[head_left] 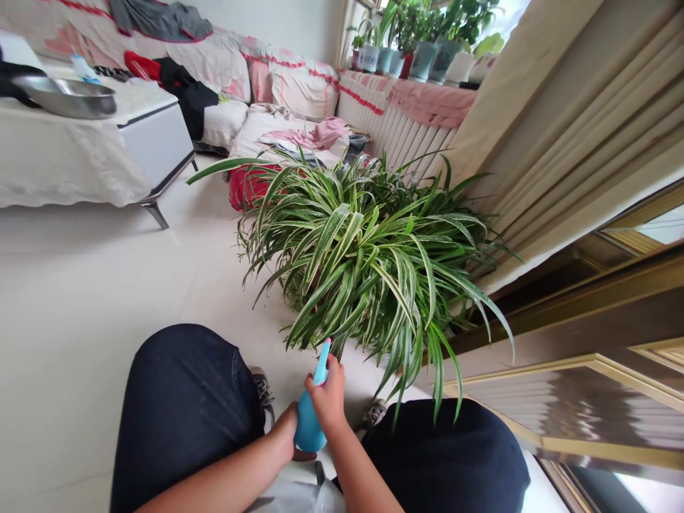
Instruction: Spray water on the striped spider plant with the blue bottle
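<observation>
I crouch over a large spider plant point(368, 256) with striped green-and-white leaves standing on the pale floor. Between my knees I hold a small blue spray bottle point(310, 420), its nozzle pointing up toward the lower leaves. My right hand point(327, 399) is wrapped round the bottle's neck and top. My left hand point(287, 431) cups the bottle's base from below. Both hands are closed on the bottle. The plant's pot is hidden by the leaves.
A sofa point(251, 78) strewn with clothes runs along the back. A low white table point(133, 121) with a metal bowl point(69, 96) stands at the left. Potted plants point(427, 43) line the windowsill above a covered radiator. Curtains point(577, 128) and a wooden frame rise at the right.
</observation>
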Motion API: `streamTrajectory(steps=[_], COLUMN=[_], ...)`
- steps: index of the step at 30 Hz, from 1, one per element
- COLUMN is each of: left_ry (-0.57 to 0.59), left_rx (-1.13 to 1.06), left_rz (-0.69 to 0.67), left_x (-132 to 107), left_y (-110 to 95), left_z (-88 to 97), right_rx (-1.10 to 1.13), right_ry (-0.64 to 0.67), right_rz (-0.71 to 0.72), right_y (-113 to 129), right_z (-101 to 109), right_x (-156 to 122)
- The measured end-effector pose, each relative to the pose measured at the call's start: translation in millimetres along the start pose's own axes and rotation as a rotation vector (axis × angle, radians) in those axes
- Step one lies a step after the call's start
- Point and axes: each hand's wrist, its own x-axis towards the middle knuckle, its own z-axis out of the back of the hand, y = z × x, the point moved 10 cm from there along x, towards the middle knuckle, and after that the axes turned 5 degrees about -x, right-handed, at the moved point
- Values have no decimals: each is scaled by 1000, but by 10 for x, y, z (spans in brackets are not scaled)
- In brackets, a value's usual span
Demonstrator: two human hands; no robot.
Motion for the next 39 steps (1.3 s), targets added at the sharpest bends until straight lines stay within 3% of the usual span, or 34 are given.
streamTrajectory(steps=[4,11,15,18,20,26,34,39], left_ry=[-157,-109,14,98,195,436,528,664], left_rx=[47,-11,-197,-238,-215,-190,-105,-105], left_rz=[42,-179,-282,-245,-191,-145,-143,-143], left_x=[-90,-285,-278,-261,-277,-343,-417,-453], left_y=[-49,-434,-558,-538,-483,-388,-404,-447], left_z=[42,-123,-211,-305,-424,-628,-706,-771], right_rx=[-18,83,231,246,141,-77,29,7], right_ry=[-13,-71,-76,-131,-150,-126,-191,-309], right_rz=[46,97,69,77,159,323,290,350], right_y=[150,231,151,172,307,629,612,624], right_z=[112,449,705,963,1087,1119,1278,1431], right_x=[-43,97,277,323,298,149,87,10])
